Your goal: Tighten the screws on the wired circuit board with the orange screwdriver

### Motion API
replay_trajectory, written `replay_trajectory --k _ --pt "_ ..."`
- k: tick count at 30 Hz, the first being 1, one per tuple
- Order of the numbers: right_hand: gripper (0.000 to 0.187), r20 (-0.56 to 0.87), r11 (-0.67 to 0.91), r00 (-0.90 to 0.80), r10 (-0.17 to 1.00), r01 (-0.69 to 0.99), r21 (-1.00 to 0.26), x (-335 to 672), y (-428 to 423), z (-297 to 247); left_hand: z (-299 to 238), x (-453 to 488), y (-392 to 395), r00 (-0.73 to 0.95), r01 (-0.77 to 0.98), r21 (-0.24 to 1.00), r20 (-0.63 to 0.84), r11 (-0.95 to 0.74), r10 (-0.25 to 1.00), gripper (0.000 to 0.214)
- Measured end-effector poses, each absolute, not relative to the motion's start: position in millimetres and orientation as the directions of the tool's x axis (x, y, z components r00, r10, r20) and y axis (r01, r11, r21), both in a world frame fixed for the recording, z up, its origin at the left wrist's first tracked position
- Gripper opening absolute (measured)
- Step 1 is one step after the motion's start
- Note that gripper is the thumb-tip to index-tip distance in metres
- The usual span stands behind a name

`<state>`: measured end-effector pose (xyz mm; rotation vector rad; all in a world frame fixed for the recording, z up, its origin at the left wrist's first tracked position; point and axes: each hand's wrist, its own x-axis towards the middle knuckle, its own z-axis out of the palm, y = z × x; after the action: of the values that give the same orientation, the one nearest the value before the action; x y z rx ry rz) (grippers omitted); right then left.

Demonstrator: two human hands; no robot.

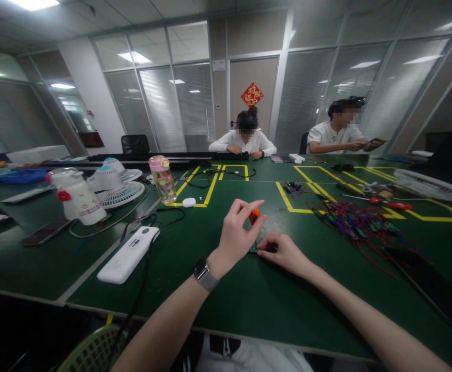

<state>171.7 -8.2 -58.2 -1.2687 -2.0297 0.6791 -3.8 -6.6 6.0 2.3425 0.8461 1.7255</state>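
Observation:
My left hand [236, 230], with a watch [205, 273] on its wrist, is raised above the table. Its thumb and fingers close around a small orange-and-black object [254, 215] whose kind I cannot make out. Lower and to the right, my right hand [286, 253] rests at the tabletop, fingers pinched at the edge of a small green circuit board [253, 250]. Fingers cover most of that board. To the right lies a tangled pile of red and blue wires with small boards [350, 219].
Left stand a white power bank [129, 256] with a black cable, a pink-lidded bottle [163, 181], a white bottle [76, 196] and fans [119, 194]. A red screwdriver [391, 203] and dark tablet-like slab [431, 284] lie right. Two people [243, 137] sit opposite.

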Motion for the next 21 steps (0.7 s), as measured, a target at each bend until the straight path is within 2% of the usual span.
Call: replay_trajectory --k 4,9,15,21 --pt "0.008 0.243 0.406 -0.339 0.909 0.586 -0.701 171.5 -8.3 -57.4 6.3 -4.3 -6.9 0.273 0.289 0.432 0.819 -0.855 0.506 0.038" --pt "0.006 0.254 0.408 -0.331 0.909 0.580 -0.705 171.3 -7.7 -60.2 4.7 -2.8 -5.2 0.180 0.358 0.429 0.840 -0.829 0.512 0.024" --pt "0.007 0.253 0.411 -0.336 0.907 0.580 -0.703 171.8 -7.6 -61.2 6.8 -3.8 -6.4 0.250 0.285 0.448 0.819 -0.847 0.517 0.038" --pt "0.007 0.250 0.403 -0.326 0.912 0.588 -0.702 171.1 -9.4 -59.2 6.8 -3.1 -6.5 0.169 0.355 0.443 0.836 -0.823 0.522 0.022"
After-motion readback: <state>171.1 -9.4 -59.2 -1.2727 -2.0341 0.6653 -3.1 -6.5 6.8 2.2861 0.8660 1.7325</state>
